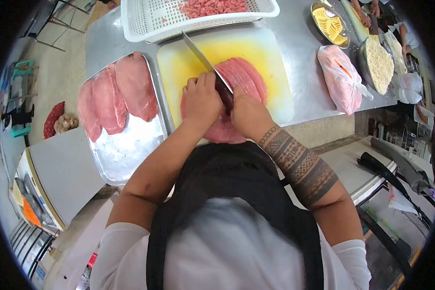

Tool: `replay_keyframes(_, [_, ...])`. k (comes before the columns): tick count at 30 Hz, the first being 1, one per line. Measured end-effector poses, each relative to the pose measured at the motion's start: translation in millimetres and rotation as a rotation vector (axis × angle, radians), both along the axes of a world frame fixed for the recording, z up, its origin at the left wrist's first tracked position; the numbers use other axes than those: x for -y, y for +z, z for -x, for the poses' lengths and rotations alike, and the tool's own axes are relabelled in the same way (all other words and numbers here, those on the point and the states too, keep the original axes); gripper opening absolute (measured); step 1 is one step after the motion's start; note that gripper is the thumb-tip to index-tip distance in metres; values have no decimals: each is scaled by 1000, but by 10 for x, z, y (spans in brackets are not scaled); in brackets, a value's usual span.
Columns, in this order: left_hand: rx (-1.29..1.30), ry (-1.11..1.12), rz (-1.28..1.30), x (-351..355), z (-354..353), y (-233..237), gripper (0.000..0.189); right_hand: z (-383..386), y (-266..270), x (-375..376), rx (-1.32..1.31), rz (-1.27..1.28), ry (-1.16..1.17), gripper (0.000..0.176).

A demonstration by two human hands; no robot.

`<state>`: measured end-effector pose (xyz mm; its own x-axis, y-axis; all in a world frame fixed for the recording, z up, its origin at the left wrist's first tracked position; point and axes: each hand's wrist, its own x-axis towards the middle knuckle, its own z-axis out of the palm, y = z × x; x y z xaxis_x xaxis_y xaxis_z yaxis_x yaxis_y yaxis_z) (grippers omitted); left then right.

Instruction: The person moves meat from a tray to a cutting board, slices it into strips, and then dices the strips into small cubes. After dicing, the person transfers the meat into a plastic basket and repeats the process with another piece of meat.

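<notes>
My right hand (250, 115) is closed round the dark handle of a large kitchen knife (198, 52). The blade points away from me and to the left, across a piece of raw pink meat (241, 77). To the right of the blade the meat lies in thin, overlapping slices. My left hand (201, 99) presses on the meat left of the knife, its fingers bent and held together beside the blade. Under the meat is a white cutting board (280, 92) with a yellow-stained middle. Both hands partly cover the meat, and the cutting edge is hidden.
Left of the board, a metal tray (128, 162) holds several large raw meat pieces (115, 92). A white perforated basket (198, 30) of diced meat stands behind. To the right are a pink-filled plastic bag (340, 79), a yellow-slice bowl (329, 24) and a bowl of pale bits (378, 65). Other people's hands (365, 19) work beyond.
</notes>
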<state>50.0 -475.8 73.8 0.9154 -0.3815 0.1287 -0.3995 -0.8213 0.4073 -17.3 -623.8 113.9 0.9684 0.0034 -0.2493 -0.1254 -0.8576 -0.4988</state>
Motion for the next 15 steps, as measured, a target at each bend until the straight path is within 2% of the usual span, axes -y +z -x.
replay_keyframes(2, [-5,2,11,-16,31,4,39,133,118,79,24,-16,13,19])
replay_keyframes(4, [11,-5,23,-14,-4,10,38,506,627,215,-198,16,4,22])
replay_keyframes(6, [31,0,38,-12,18,-12,38,883,765,343,-398,46,-52,24])
replay_keyframes(9, [35,-15,80,-26,13,-19,36,926,537,293,-347,65,-59,22])
replay_keyframes(12, [18,-6,75,-30,10,-22,34,753,117,203,-154,56,-20,22])
replay_keyframes(15, [19,-27,184,-83,-39,-161,35,690,148,215,-212,100,-55,21])
